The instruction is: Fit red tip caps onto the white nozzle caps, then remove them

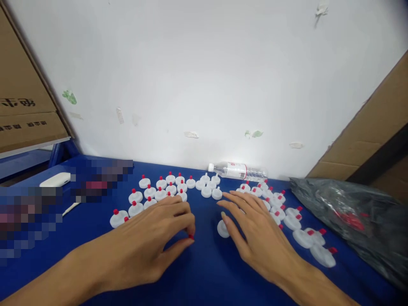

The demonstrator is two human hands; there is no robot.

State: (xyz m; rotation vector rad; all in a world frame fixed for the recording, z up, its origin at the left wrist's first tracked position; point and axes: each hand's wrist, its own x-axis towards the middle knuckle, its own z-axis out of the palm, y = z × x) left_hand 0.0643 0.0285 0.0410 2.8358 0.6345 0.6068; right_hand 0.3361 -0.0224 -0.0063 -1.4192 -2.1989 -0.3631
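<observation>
My left hand (159, 233) is closed in a pinch, with a small red cap (191, 236) between thumb and fingertips. Over the blue table, my right hand (255, 229) is open, fingers stretched forward and palm down. A white nozzle lid (222, 229) lies beside its thumb; whether they touch I cannot tell. Beyond the fingertips stands a cluster of white nozzle lids (206, 191) with bare tips. Red-tipped white lids (135, 196) stand in a group on the left, partly hidden by my left hand. More red-tipped lids (292, 222) lie to the right, several of them tilted.
A clear plastic bottle (234, 170) lies along the white wall. On the right is a dark plastic bag (338, 199) with red pieces (350, 220) on it or inside. Cardboard (360, 140) stands behind it. A white device (55, 179) lies at the left, near a blurred-out area.
</observation>
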